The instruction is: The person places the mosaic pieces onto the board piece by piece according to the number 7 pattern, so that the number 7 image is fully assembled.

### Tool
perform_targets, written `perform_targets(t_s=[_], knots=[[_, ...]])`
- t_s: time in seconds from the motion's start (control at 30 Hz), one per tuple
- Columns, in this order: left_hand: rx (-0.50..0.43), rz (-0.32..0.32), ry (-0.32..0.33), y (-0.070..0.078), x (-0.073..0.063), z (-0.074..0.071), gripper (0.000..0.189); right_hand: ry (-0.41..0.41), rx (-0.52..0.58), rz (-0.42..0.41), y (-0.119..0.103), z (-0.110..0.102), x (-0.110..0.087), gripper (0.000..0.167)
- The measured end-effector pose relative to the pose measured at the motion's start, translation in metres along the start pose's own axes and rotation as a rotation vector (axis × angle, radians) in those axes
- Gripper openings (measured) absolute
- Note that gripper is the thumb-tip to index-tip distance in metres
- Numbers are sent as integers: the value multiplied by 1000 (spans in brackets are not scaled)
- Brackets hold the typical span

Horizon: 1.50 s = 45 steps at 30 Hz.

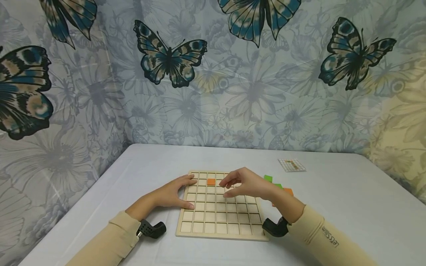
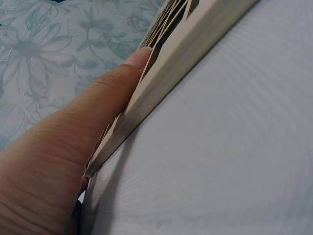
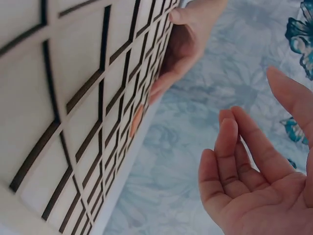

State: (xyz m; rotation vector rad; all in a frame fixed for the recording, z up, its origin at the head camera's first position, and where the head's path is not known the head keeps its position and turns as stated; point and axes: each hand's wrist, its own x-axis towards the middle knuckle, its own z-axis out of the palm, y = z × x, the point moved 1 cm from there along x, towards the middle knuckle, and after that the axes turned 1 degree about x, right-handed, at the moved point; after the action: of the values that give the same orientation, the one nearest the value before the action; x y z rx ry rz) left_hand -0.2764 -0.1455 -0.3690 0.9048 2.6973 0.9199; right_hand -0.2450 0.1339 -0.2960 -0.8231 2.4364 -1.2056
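A wooden grid board (image 1: 219, 236) lies flat on the table, with one orange square tile (image 1: 211, 181) in a cell of its second row from the far side. My left hand (image 1: 171, 193) rests on the board's left edge, thumb and fingers spread; in the left wrist view its thumb (image 2: 105, 100) lies along the rim. Above the board's right half hovers my right hand (image 1: 247, 183), fingers loosely bent. The right wrist view shows nothing between that hand's thumb and fingers (image 3: 227, 152), which are apart from the board.
Green tiles (image 1: 268, 178) and orange tiles (image 1: 288, 191) lie right of the board, partly hidden behind my right forearm. Farther back on the white table (image 1: 339, 199) is a small card with a grid pattern (image 1: 292, 165). A butterfly-print cloth (image 1: 253, 96) hangs behind.
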Motion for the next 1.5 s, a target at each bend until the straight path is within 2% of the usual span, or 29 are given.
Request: perform_targets(t_s=[0.27, 0.63, 0.93, 1.13, 1.27, 1.5], knots=[[9, 5, 6, -2, 0, 1, 86, 31, -31, -40, 1, -9, -25, 35], [-3, 1, 0, 0, 0, 0, 86, 79, -49, 48, 17, -26, -54, 40], [-4, -12, -7, 0, 0, 1, 86, 103, -76, 68, 29, -37, -71, 41], [5, -6, -4, 1, 1, 1, 86, 131, -38, 87, 34, -43, -84, 45], [5, -1, -2, 1, 0, 0, 86, 138, 2, 85, 37, -44, -91, 42], [3, 0, -3, 2, -1, 0, 86, 167, 9, 106, 47, -48, -101, 38]])
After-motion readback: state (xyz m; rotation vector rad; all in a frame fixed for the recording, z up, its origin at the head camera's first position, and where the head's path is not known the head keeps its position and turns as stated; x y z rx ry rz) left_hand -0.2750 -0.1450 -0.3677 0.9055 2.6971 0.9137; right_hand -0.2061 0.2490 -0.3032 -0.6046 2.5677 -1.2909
